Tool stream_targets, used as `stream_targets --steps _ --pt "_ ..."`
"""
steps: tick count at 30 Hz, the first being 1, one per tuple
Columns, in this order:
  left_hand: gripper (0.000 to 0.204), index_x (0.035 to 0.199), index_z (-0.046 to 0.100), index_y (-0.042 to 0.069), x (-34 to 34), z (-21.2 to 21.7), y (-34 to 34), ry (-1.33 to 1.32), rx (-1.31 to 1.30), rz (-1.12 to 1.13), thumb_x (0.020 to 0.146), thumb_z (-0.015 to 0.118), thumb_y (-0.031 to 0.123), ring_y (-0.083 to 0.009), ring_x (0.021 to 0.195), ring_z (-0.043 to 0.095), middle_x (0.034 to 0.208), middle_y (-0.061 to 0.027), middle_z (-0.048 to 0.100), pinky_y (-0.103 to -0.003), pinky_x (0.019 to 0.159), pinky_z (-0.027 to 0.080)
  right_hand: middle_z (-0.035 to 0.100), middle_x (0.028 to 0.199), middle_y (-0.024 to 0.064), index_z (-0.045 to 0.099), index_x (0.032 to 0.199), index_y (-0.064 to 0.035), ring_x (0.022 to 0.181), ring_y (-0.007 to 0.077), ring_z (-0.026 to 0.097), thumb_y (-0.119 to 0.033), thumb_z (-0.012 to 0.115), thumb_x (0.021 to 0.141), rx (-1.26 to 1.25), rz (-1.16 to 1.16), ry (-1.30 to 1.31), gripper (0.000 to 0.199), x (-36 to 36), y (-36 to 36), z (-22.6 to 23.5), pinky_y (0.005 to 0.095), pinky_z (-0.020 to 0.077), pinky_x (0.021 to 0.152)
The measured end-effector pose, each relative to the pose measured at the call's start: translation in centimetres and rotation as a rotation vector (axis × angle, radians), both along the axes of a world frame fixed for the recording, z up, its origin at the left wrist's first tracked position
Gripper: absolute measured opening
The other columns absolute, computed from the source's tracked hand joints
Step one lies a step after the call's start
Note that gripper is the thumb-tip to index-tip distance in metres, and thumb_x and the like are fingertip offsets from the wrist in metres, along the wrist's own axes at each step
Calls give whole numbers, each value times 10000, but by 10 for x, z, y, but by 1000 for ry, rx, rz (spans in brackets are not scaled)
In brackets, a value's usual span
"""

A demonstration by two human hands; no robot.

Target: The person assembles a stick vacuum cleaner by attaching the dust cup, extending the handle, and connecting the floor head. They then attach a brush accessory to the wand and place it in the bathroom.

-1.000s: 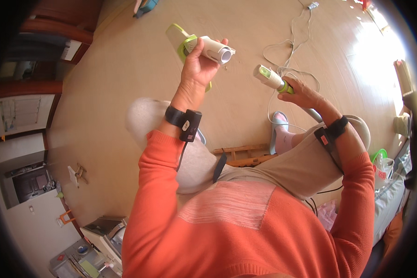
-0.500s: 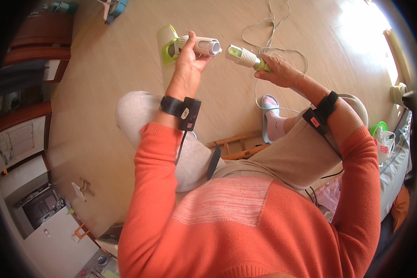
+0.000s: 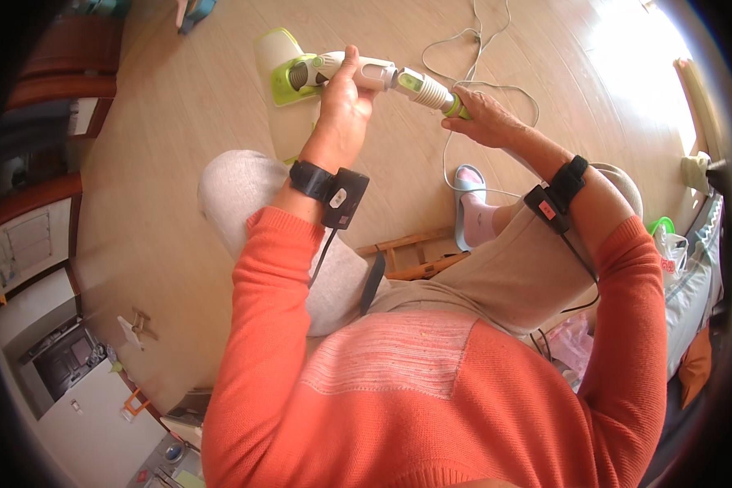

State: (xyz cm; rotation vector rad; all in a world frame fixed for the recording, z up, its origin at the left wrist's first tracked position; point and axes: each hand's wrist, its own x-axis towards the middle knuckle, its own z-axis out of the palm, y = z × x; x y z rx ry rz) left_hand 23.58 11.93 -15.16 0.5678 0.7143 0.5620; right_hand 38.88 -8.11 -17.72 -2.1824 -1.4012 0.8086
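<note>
My left hand [image 3: 346, 99] is closed around the white neck of a white-and-green floor-mop head [image 3: 289, 83], its broad flat base pointing to the far left. Closed on a green collar, my right hand [image 3: 490, 120] grips a mop handle [image 3: 433, 94] with a ribbed white end and a small green window. The handle's end meets the open mouth of the neck, roughly in line with it. Whether it sits inside or only touches, I cannot tell. My fingers hide part of both pieces.
A pale cord [image 3: 496, 84] loops over the wooden floor [image 3: 187, 106] beyond my right hand. Between my legs is a low wooden stool [image 3: 415, 252], partly hidden. A slippered foot [image 3: 470, 203] rests near the cord. To the right hangs a white plastic bag [image 3: 671, 248].
The gap between the neck and the handle has closed; their ends now meet. My left hand has shifted slightly right, and the mop head has swung a little left and turned.
</note>
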Motion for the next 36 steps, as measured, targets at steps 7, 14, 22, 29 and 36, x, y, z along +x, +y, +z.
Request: stream_targets --steps 7,14,22,29,36 --pt "467 1134 528 82 15 2 0 149 106 175 812 840 211 -223 995 601 1066 -51 598 -418 852 549 631 834 182 510 1063 -26 813 349 645 -373 698 868 -19 -11 9 441 -4 3 6 463 486 732" --pt "573 1186 503 94 15 1 2 206 180 204 751 876 108 -199 965 627 1086 -30 620 -404 799 557 633 866 198 504 1072 -20 847 362 649 -359 701 864 -75 5 13 444 -8 7 12 471 489 749" --pt "558 1163 510 84 12 -1 1 161 181 180 745 880 99 -190 957 627 1077 -37 620 -373 807 545 639 881 204 509 1089 -18 866 369 649 -348 705 861 -100 -1 12 446 -12 9 16 479 490 761" --pt "611 1196 489 53 12 -1 -2 177 263 231 733 888 86 -192 977 613 1102 -53 608 -345 858 524 647 905 208 523 1144 -18 889 378 649 -360 711 859 -188 11 26 483 -13 15 26 477 490 773" --pt "610 1164 486 35 12 -14 -6 118 256 195 719 899 91 -195 968 607 1094 -65 598 -343 881 517 641 864 196 539 1135 -28 847 371 644 -369 719 853 -160 17 22 478 -14 13 18 481 477 750"
